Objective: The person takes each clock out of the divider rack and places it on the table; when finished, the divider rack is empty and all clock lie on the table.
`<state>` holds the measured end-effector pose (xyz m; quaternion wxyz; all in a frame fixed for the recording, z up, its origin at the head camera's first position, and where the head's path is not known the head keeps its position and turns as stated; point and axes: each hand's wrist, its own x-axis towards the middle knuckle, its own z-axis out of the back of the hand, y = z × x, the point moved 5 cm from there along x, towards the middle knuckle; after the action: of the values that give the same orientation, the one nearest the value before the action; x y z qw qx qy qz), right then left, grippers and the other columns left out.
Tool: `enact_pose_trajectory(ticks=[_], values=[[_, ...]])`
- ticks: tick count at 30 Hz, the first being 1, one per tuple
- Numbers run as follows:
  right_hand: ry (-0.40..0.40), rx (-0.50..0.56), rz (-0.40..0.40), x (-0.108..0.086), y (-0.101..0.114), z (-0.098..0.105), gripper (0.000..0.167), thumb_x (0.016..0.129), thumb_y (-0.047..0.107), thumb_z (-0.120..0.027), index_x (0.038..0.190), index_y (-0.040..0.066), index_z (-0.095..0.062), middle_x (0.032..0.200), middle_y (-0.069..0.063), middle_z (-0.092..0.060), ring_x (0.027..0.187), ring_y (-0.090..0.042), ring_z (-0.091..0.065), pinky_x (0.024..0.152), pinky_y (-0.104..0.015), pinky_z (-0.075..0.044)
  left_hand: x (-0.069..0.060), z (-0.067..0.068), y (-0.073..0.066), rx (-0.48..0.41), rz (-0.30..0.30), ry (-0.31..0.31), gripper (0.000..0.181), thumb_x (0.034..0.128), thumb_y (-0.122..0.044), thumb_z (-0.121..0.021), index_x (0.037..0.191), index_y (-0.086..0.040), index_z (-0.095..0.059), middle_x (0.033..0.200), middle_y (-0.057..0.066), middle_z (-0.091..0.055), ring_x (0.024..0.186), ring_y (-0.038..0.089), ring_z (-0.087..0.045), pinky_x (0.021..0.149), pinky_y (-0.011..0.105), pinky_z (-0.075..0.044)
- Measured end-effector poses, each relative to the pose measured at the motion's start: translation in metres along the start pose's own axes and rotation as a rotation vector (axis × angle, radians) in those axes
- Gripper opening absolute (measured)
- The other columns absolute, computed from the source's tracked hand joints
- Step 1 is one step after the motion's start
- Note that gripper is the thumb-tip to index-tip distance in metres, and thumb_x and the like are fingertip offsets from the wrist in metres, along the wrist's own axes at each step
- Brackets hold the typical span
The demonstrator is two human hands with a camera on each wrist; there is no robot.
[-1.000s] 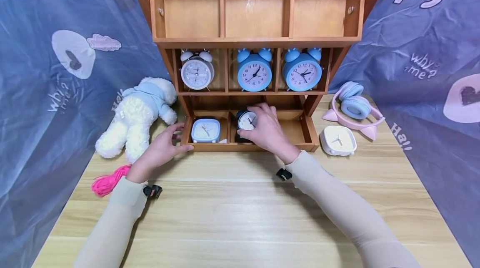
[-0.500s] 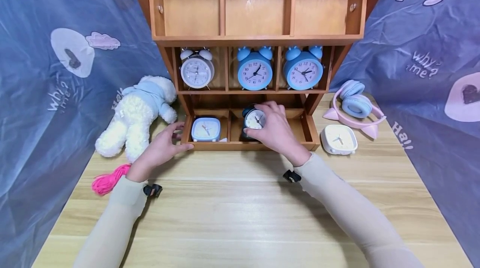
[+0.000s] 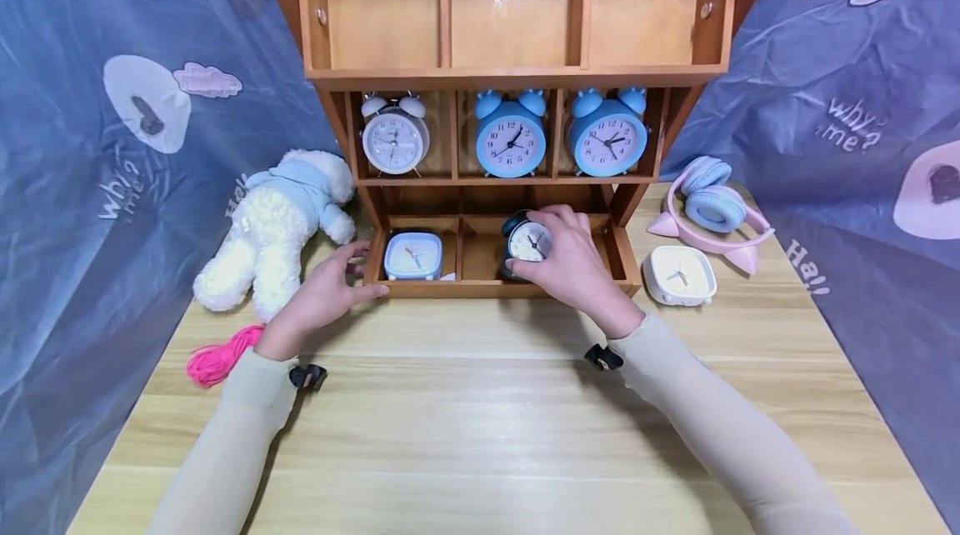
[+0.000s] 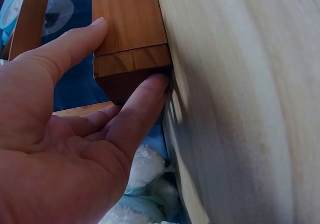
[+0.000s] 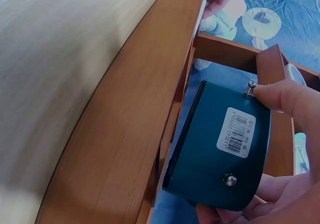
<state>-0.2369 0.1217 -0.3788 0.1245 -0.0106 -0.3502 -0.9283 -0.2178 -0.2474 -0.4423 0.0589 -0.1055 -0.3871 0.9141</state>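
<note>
My right hand (image 3: 573, 264) holds a dark teal twin-bell alarm clock (image 3: 529, 241) by its sides, in the bottom row of a wooden shelf (image 3: 465, 289). The right wrist view shows the underside of that clock (image 5: 212, 149), with a barcode sticker and two metal feet. The left hand (image 3: 326, 295) grips the shelf's lower left front corner. In the left wrist view, its thumb lies on the front board (image 4: 130, 19) and its fingers are against the side. Beside it, a light blue square clock (image 3: 414, 256) sits in the bottom left compartment.
The middle row has a white twin-bell clock (image 3: 393, 141) and two blue ones (image 3: 512, 142). Right of the shelf are a white square clock (image 3: 681, 275) and cat-ear headphones (image 3: 712, 210). At left lie a plush toy (image 3: 277, 227) and a pink yarn bundle (image 3: 225, 356).
My right hand has shifted the teal clock to the right along the bottom row. The left hand has stayed at the shelf corner.
</note>
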Motion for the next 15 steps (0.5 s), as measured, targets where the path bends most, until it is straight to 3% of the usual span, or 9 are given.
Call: enact_pose_trajectory(ticks=[15], values=[[-0.029,-0.019,-0.001,-0.017,-0.013,0.015,0.083,0.089,0.032,-0.092,0.159,0.003,-0.059,0.158,-0.018,-0.055,0.141,-0.04,-0.044,0.102,-0.051,-0.046,0.002,0.0,0.001,0.005,-0.008,-0.003,0.094,0.1022,-0.035,-0.085,0.173,-0.001,-0.033,0.168,0.028,-0.052,0.146,0.047,-0.06,0.105,0.056,-0.059]])
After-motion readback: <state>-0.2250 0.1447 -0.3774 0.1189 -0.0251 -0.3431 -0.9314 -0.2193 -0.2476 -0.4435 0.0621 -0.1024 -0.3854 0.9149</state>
